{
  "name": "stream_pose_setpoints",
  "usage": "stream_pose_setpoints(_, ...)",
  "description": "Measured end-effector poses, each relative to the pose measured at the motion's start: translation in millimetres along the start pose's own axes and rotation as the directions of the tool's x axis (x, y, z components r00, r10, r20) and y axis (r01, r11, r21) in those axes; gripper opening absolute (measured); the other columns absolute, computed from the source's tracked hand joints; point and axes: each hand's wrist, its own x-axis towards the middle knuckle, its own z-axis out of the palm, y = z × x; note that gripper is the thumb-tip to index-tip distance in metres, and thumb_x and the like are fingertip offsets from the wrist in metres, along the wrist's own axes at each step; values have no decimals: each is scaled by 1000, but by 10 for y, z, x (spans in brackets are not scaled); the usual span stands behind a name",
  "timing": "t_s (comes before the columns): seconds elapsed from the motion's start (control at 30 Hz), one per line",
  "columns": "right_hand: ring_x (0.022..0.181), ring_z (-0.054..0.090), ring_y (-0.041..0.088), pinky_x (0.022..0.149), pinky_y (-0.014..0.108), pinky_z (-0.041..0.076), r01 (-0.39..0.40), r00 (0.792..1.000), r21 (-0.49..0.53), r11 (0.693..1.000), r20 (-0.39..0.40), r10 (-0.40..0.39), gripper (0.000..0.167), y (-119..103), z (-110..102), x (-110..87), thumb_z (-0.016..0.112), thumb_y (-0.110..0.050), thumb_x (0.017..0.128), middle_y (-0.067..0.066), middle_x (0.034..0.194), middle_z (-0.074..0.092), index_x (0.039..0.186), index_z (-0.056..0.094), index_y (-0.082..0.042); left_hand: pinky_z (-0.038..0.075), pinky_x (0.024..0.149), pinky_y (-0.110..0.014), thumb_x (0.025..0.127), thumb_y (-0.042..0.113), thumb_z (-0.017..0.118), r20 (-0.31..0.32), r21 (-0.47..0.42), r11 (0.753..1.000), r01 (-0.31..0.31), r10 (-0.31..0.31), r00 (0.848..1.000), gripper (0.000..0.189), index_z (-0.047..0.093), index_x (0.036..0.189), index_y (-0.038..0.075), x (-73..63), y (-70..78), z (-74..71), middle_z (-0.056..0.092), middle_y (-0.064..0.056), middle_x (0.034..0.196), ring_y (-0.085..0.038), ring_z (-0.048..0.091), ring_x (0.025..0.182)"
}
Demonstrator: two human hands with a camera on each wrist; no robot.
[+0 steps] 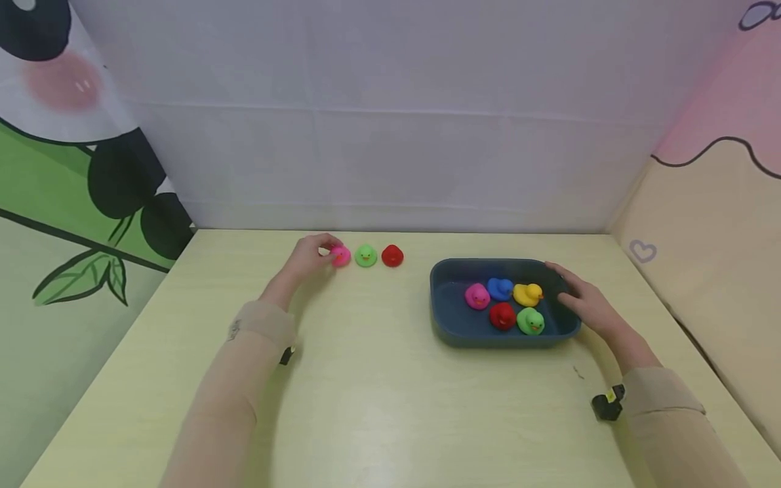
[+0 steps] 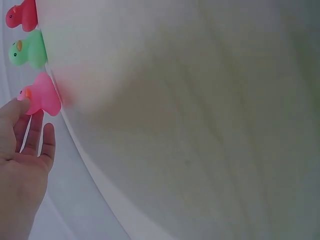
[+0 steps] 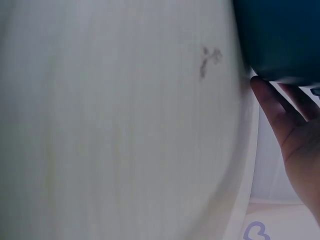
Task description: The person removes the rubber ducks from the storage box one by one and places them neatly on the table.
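My left hand (image 1: 308, 257) pinches a pink rubber duck (image 1: 342, 255) between thumb and fingers at the table's back edge. In the left wrist view the duck (image 2: 45, 95) stands at the fingertips. Right beside it in a row are a green duck (image 1: 366, 255) and a red duck (image 1: 392, 255). My right hand (image 1: 582, 298) holds the right end of a dark blue tray (image 1: 445, 332), thumb over the rim and fingers along the outer wall. Several ducks lie inside it: pink (image 1: 477, 297), blue (image 1: 500, 289), yellow (image 1: 527, 295), red (image 1: 503, 316) and green (image 1: 531, 321).
The pale wooden table (image 1: 366, 407) meets a white cloth backdrop (image 1: 390, 163) behind the row of ducks. Printed cloth panels stand at the left and right sides. A small dark mark (image 1: 578, 372) shows on the table near the tray's front right corner.
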Motion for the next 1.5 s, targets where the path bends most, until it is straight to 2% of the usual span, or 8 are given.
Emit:
stream_pose_setpoints(0.17, 135, 21, 52, 102, 69, 21, -15, 1000, -3, 1000, 11, 15, 60, -5, -4, 7, 43, -9, 97, 24, 154, 18, 151, 20, -17, 46, 93, -43, 90, 5, 61, -1, 11, 1000, 9, -9, 1000, 22, 63, 112, 2, 9, -39, 16, 63, -16, 111, -29, 55, 109)
stream_pose_setpoints(0.43, 135, 21, 52, 102, 69, 21, -19, 1000, 1, 1000, 14, 18, 60, -26, -1, 2, 43, -8, 97, 24, 153, 18, 151, 20, -17, 47, 93, -43, 91, 7, 60, 6, 7, 999, 44, -44, 999, 23, 62, 114, 2, -7, -24, 24, 62, -16, 113, -30, 54, 111)
stream_pose_setpoints(0.93, 134, 22, 52, 102, 69, 21, -5, 1000, -6, 1000, 5, 5, 59, -51, -11, -24, 44, -9, 96, 25, 153, 20, 151, 21, -17, 49, 89, -42, 89, 7, 63, -33, -35, 999, -14, 13, 999, 34, 59, 123, 3, -90, 162, -96, 61, -14, 122, -29, 55, 114)
stream_pose_setpoints(1.2, 134, 23, 52, 102, 69, 22, -11, 1000, 3, 1000, 6, 11, 59, -52, -11, -19, 43, -9, 97, 24, 153, 19, 151, 21, -17, 49, 90, -43, 88, 5, 62, -35, -64, 998, -14, 12, 999, 36, 59, 124, 4, -188, 414, -109, 60, -13, 123, -29, 54, 114)
stream_pose_setpoints(1.4, 134, 25, 51, 102, 68, 24, -7, 1000, 9, 1000, 3, 7, 60, -33, -6, -11, 43, -7, 96, 24, 153, 20, 151, 21, -15, 54, 81, -38, 89, 7, 62, -16, -135, 990, 36, -38, 999, 37, 58, 126, 7, -301, 687, -91, 59, -12, 124, -29, 62, 99)
stream_pose_setpoints(1.5, 133, 25, 51, 102, 68, 24, -10, 1000, 5, 1000, 3, 10, 60, -29, -6, -11, 43, -8, 96, 24, 153, 20, 151, 21, -16, 54, 81, -36, 89, 10, 64, -20, -136, 991, 18, -21, 1000, 37, 58, 125, 7, -353, 817, -76, 60, -12, 124, -29, 62, 99)
